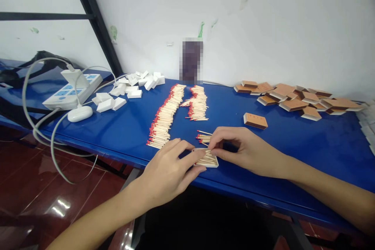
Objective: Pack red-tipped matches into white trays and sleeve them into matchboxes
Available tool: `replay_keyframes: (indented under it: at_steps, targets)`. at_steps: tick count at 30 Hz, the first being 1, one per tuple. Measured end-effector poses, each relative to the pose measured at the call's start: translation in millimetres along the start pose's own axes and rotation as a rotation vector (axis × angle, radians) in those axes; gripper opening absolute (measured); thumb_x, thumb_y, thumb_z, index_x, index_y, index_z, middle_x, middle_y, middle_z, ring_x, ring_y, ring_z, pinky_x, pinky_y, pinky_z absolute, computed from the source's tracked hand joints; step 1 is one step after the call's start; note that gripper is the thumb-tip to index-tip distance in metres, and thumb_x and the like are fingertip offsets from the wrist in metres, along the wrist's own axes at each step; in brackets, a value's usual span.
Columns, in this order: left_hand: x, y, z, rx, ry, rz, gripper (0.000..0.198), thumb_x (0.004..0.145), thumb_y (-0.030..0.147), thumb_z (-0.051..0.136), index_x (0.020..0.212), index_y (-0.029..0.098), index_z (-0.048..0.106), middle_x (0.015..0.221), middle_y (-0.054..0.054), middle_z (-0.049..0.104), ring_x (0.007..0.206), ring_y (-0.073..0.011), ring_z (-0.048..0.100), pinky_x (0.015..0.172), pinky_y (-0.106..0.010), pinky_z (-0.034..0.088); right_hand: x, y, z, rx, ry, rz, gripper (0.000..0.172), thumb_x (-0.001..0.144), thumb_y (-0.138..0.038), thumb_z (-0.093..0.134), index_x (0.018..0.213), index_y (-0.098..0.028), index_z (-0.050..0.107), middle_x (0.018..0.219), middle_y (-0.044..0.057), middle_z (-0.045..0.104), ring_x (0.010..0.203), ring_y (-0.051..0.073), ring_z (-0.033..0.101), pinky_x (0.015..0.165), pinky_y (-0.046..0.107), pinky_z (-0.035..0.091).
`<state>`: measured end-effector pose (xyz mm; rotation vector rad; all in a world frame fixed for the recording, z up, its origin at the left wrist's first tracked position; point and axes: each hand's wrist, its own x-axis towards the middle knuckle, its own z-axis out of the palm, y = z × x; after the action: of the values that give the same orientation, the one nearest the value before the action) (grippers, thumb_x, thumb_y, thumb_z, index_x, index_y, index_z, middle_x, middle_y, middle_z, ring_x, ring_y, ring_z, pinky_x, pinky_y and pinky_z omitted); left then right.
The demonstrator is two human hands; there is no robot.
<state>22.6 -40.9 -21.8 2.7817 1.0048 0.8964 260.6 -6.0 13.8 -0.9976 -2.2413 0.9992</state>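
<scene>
My left hand (168, 172) steadies a small white matchbox tray (208, 165) at the table's front edge, thumb and fingers closed around its left end. Matchsticks (206, 158) lie lengthwise inside it. Over the tray's right end, my right hand (243, 148) has thumb and index finger pinched together at the matches; their tips partly hide what is between them. Just behind the tray is a small loose group of red-headed matches (202, 138). A long row of matches (164, 119) and a shorter pile (198, 105) lie farther back.
White empty trays (134, 90) are heaped at back left. Brown matchbox sleeves (293, 101) pile up at back right, with one sleeve (255, 121) apart. A power strip (70, 95) with cables and a white adapter (80, 113) occupy the left of the blue table (129, 133).
</scene>
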Motion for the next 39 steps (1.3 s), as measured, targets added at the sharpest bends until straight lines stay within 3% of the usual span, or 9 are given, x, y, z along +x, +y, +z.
replay_keyframes:
  at_steps: [6, 11, 19, 28, 30, 33, 39]
  targets:
    - [0, 0, -1.8, 0.003, -0.039, -0.001, 0.027, 0.101, 0.031, 0.051, 0.124, 0.024, 0.063, 0.109, -0.008, 0.063, 0.096, -0.0224, 0.06, 0.088, -0.042, 0.052, -3, -6, 1, -0.165, 0.002, -0.066, 0.013, 0.093, -0.024, 0.058, 0.087, -0.02, 0.069, 0.085, 0.003, 0.066, 0.071, 0.013, 0.061, 0.064, 0.025, 0.048]
    - [1, 1, -1.6, -0.013, -0.062, -0.001, 0.026, 0.102, 0.031, 0.05, 0.124, 0.026, 0.061, 0.113, -0.007, 0.063, 0.1, -0.0229, 0.059, 0.089, -0.042, 0.05, -10, -9, 1, -0.237, -0.072, -0.121, 0.012, 0.091, -0.028, 0.061, 0.097, -0.022, 0.069, 0.097, 0.005, 0.064, 0.08, 0.015, 0.062, 0.072, 0.028, 0.05]
    - [1, 1, 0.6, -0.034, -0.048, -0.03, 0.017, 0.101, 0.034, 0.052, 0.103, 0.017, 0.057, 0.101, -0.005, 0.065, 0.093, -0.0209, 0.058, 0.091, -0.041, 0.049, -9, -8, 9, -0.264, -0.055, -0.106, 0.013, 0.093, -0.029, 0.058, 0.087, -0.02, 0.065, 0.09, 0.003, 0.061, 0.076, 0.013, 0.059, 0.069, 0.026, 0.047]
    - [1, 1, 0.1, -0.067, -0.034, 0.0, 0.019, 0.1, 0.034, 0.055, 0.112, 0.02, 0.056, 0.107, -0.003, 0.068, 0.097, -0.0209, 0.06, 0.092, -0.039, 0.047, -9, -10, 12, -0.243, -0.004, -0.109, 0.01, 0.094, -0.023, 0.056, 0.085, -0.021, 0.061, 0.084, 0.0, 0.06, 0.072, 0.011, 0.055, 0.066, 0.024, 0.045]
    - [1, 1, -0.2, -0.085, -0.033, -0.034, 0.021, 0.099, 0.037, 0.057, 0.112, 0.02, 0.057, 0.106, -0.004, 0.069, 0.095, -0.0215, 0.06, 0.088, -0.039, 0.048, -10, -11, 13, -0.239, -0.015, -0.116, 0.005, 0.092, -0.026, 0.06, 0.089, -0.022, 0.061, 0.088, 0.0, 0.061, 0.078, 0.012, 0.057, 0.073, 0.026, 0.047]
    - [2, 2, -0.9, -0.107, -0.022, -0.074, 0.025, 0.096, 0.038, 0.06, 0.114, 0.02, 0.058, 0.106, -0.004, 0.069, 0.094, -0.0221, 0.061, 0.085, -0.039, 0.05, -12, -12, 14, -0.264, -0.028, -0.13, 0.016, 0.086, -0.027, 0.067, 0.099, -0.023, 0.059, 0.098, 0.001, 0.064, 0.092, 0.016, 0.059, 0.082, 0.029, 0.048]
    - [0, 4, -1.2, -0.132, 0.026, -0.1, 0.047, 0.089, 0.031, 0.068, 0.132, 0.024, 0.05, 0.134, -0.006, 0.06, 0.118, -0.0227, 0.059, 0.101, -0.039, 0.049, -14, -11, 11, -0.34, -0.011, -0.123, 0.016, 0.084, -0.021, 0.065, 0.097, -0.023, 0.057, 0.093, 0.001, 0.064, 0.088, 0.017, 0.059, 0.076, 0.03, 0.048]
